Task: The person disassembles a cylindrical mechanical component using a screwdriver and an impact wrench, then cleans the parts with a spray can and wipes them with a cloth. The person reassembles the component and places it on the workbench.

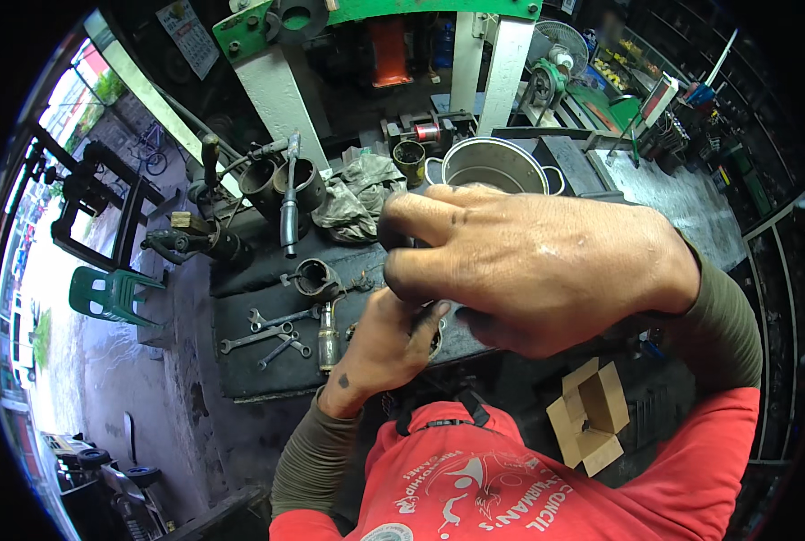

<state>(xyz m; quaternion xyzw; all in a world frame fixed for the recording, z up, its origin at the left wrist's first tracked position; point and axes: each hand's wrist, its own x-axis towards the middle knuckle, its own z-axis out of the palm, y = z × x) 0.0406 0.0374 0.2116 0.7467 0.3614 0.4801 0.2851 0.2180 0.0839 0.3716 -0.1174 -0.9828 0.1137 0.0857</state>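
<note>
My right hand [547, 261] is raised close in front of me, its dark-smudged fingers curled. What they grip, if anything, is hidden behind the hand. Lower and to its left, my left hand [383, 347] is also closed, with thumb and fingers bent inward just under the right fingers. Whatever lies in it is mostly covered. Beside the left wrist a shiny metal cylinder [328, 341] stands on the dark workbench [240, 377]. Several open-end wrenches [256, 339] lie left of it. Behind them sits a round metal collar [315, 279].
A crumpled grey rag [359, 200] and a two-handled metal pot [484, 164] rest farther back. A ratchet handle [290, 203] leans over metal cans at the left. An open cardboard box [590, 417] lies below on the right. A green plastic chair [114, 293] stands off to the left.
</note>
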